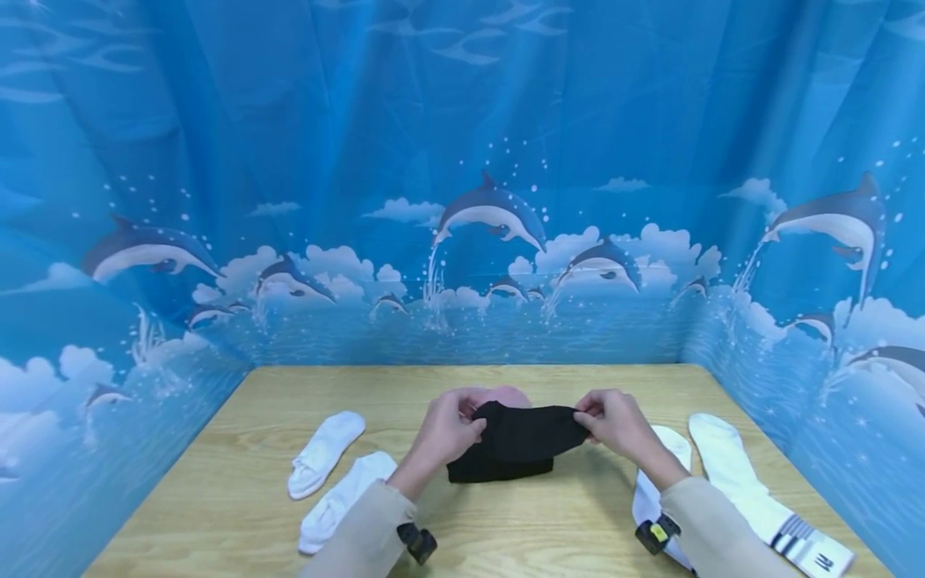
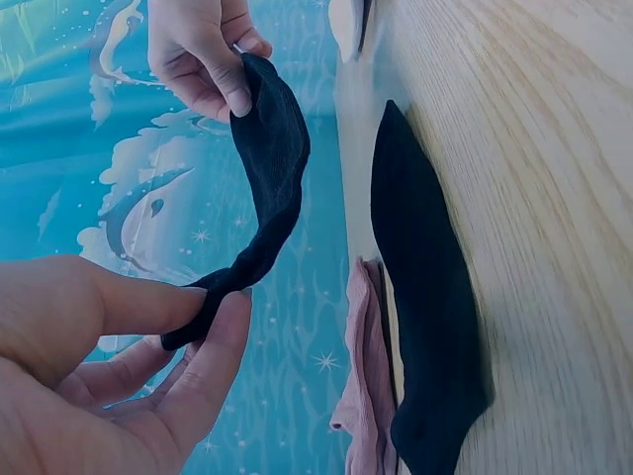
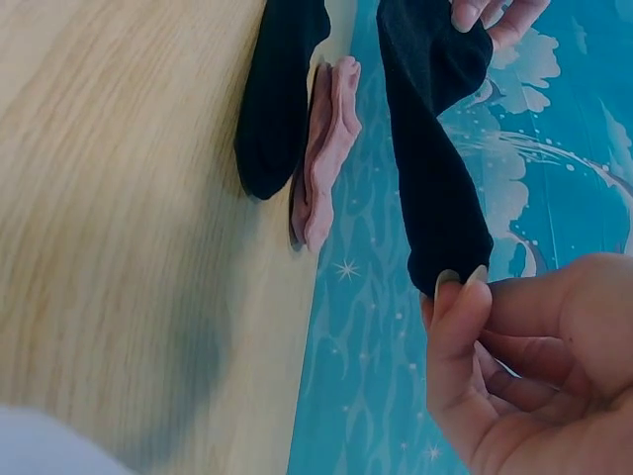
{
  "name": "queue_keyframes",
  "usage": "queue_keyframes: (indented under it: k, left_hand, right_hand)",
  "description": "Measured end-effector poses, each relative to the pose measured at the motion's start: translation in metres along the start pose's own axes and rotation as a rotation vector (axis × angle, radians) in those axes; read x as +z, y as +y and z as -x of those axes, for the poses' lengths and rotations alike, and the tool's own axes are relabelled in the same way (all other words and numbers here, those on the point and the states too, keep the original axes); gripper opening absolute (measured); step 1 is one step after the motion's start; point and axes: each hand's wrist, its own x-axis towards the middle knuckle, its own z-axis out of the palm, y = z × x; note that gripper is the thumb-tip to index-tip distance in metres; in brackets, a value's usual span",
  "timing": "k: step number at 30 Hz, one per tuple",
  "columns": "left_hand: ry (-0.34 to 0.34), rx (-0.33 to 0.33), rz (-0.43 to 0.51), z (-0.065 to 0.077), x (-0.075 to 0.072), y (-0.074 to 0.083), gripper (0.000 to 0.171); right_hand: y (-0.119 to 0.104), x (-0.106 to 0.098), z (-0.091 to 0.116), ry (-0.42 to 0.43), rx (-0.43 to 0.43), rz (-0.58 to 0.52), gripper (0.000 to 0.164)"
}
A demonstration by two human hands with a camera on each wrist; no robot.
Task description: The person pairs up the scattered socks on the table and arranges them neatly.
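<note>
A black sock (image 1: 538, 432) is stretched in the air between both hands, sagging a little in the left wrist view. My left hand (image 1: 450, 425) pinches one end between thumb and fingers. The opposite end is pinched by my right hand (image 1: 614, 419), thumb against fingertips. Below it a second black sock (image 2: 425, 287) lies flat on the wooden table, partly covered by the raised one in the head view. Just behind that lies a pink sock or folded pair (image 3: 328, 148), mostly hidden in the head view.
Two white ankle socks, one farther back (image 1: 325, 453) and one nearer (image 1: 347, 498), lie at the left. On the right are a white sock (image 1: 672, 441) partly under my forearm and a long white striped sock (image 1: 751, 486). A dolphin-print curtain (image 1: 462, 321) encloses the table (image 1: 238, 514).
</note>
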Motion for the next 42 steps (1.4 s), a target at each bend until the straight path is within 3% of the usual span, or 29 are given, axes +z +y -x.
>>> queue_keyframes:
  k: [6,14,23,32,42]
  left_hand:
    - [0.01,0.01,0.002,0.001,-0.006,-0.008,0.019]
    - [0.024,-0.009,-0.015,0.002,-0.013,-0.016,0.041]
    - [0.019,0.017,-0.027,0.002,-0.021,-0.025,0.048]
    - [0.021,0.027,-0.009,0.004,-0.027,-0.035,0.019]
    - [0.031,-0.01,0.017,0.007,-0.027,-0.04,0.021]
  right_hand:
    - [-0.006,0.01,0.0,-0.012,-0.017,-0.025,0.006]
    - [-0.012,0.024,-0.001,-0.003,-0.003,-0.034,0.004]
    - [-0.014,0.034,-0.004,-0.003,-0.022,-0.001,0.004]
    - [-0.015,0.043,-0.004,-0.003,-0.037,-0.015,0.004]
    - [-0.014,0.053,-0.005,-0.001,-0.066,-0.008,0.005]
